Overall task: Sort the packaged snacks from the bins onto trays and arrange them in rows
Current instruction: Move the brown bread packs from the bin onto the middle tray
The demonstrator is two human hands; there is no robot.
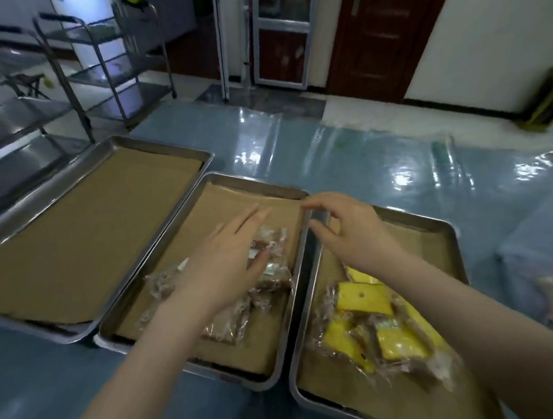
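Our open left hand [226, 263] covers the packs [274, 278], likely to row them; right hand [350, 234] hovers relaxed, empty.

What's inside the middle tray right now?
Brown paper lines the tray, with clear packs of brown snacks heaped loosely on it, not in rows. The left hand covers the heap's middle, so the count is unclear.
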